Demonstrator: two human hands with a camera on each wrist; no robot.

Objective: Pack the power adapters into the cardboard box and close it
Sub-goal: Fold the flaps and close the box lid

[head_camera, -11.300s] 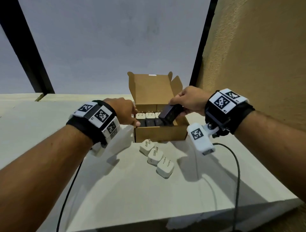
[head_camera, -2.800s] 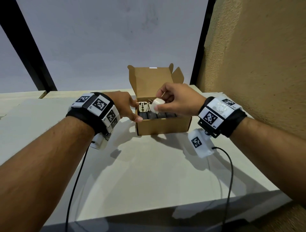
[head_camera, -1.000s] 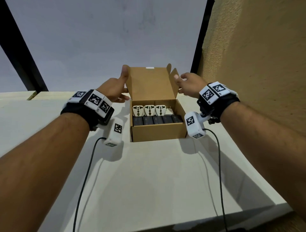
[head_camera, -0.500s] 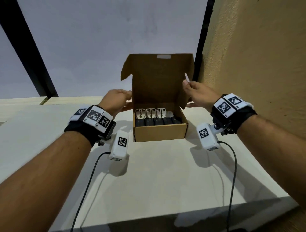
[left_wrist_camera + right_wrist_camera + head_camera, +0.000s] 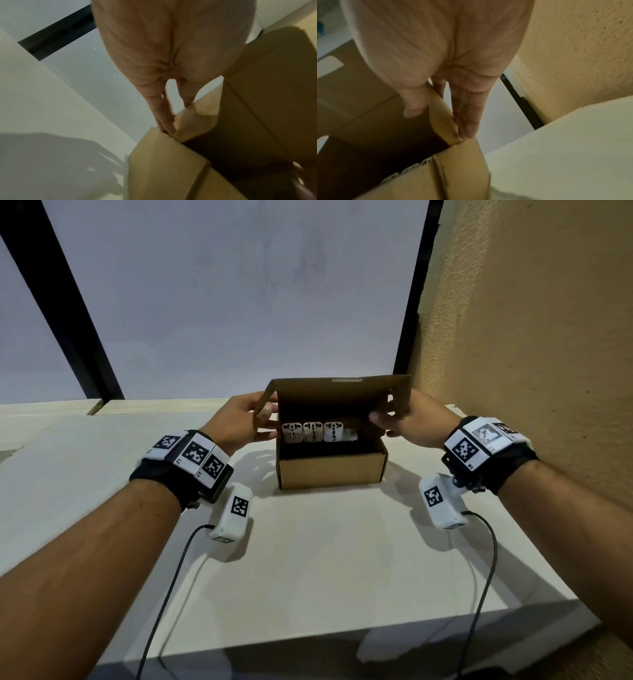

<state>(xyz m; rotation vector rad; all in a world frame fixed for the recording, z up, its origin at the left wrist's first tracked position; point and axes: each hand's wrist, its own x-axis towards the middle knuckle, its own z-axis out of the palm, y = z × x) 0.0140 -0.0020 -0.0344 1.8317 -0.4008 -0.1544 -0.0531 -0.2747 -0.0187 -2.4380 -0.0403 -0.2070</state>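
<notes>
The cardboard box (image 5: 330, 470) stands on the white table, its lid (image 5: 342, 386) tilted forward over the opening, about half lowered. Three white power adapters (image 5: 311, 432) stand in a row along the back inside; the front row lies in dark shadow. My left hand (image 5: 265, 419) pinches the lid's left side flap (image 5: 193, 121) between thumb and fingers. My right hand (image 5: 383, 419) pinches the right side flap (image 5: 441, 115), thumb (image 5: 414, 106) inside and fingers (image 5: 467, 121) outside.
The white table (image 5: 308, 559) runs toward me with its front edge near the bottom. A textured tan wall (image 5: 531, 337) rises close on the right. A pale panel with black frame bars (image 5: 68, 302) stands behind the box. Wrist camera cables trail over the table.
The lid has swung from upright down toward me, now shading the box's inside. Both hands came down and inward with the side flaps.
</notes>
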